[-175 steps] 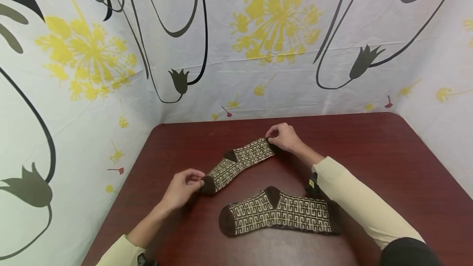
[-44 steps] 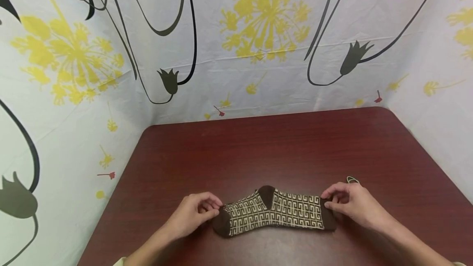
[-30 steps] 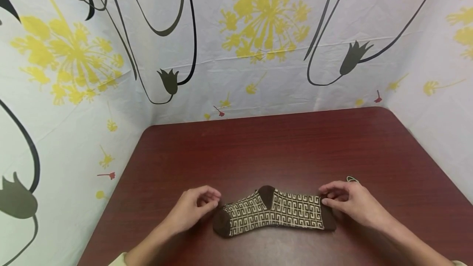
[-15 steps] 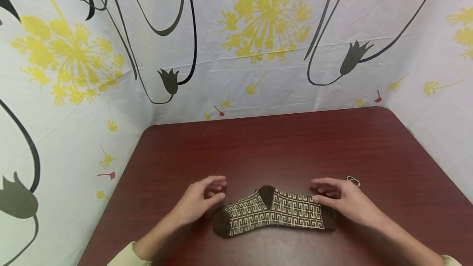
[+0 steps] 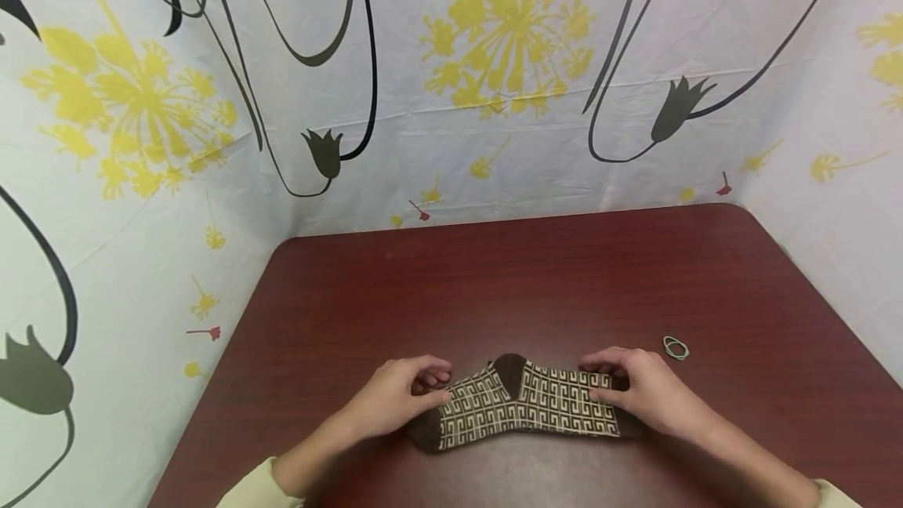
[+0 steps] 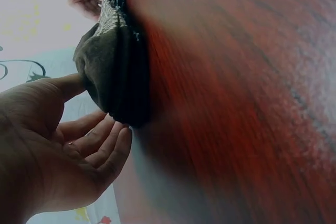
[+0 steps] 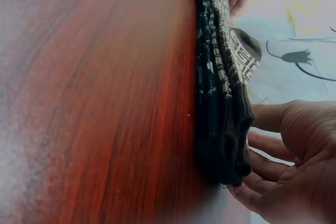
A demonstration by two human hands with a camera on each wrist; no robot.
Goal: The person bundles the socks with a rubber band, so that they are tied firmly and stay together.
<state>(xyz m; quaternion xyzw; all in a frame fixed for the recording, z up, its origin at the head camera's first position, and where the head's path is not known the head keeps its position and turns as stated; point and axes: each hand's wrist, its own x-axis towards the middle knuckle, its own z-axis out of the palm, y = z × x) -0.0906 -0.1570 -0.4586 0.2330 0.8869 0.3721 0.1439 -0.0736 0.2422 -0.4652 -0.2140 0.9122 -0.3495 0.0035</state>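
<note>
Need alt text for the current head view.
A brown-and-cream patterned sock lies flat on a red table, a person's left hand at its toe and right hand at its cuff. A thin green loop lies near the right hand; flower-print backdrop behind.

Free passage is afforded over the far half of the dark red table, bounded beyond its far edge by the patterned wall. Nearer, the way is obstructed by stacked socks, flanked by the left hand and right hand. Toward the right edge, a green loop is met.
</note>
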